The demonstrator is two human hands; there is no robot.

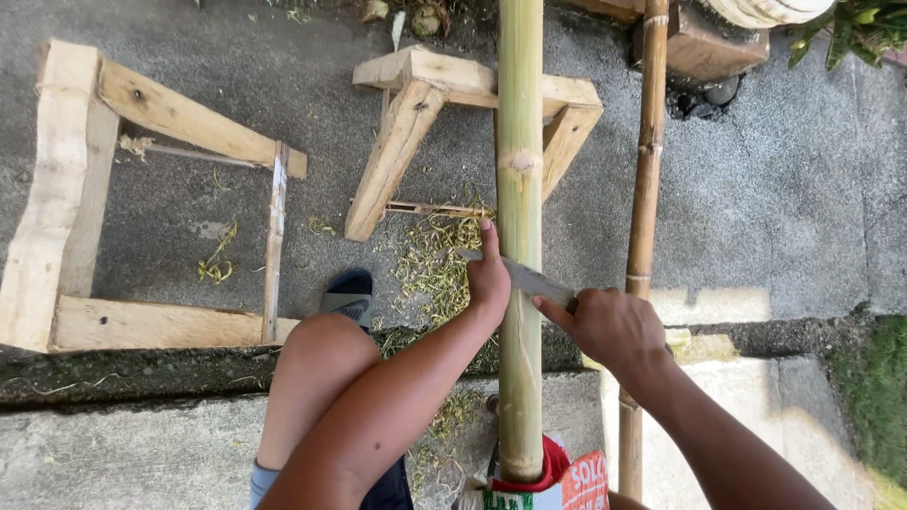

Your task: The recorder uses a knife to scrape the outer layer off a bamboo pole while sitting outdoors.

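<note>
Across the green pole (520,189), your right hand (614,326) clamps the blade (524,277); left hand (488,279) braces its tip, mid-scrape. Next stroke wants even pressure.

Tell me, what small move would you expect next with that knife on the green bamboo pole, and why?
Probably a short scraping stroke along the green bamboo pole. The knife blade lies across it just below a node, the right hand grips the handle, and the left hand presses the blade's far end. Green shavings already litter the ground beneath, and the pole rests on a wooden sawhorse.
</note>
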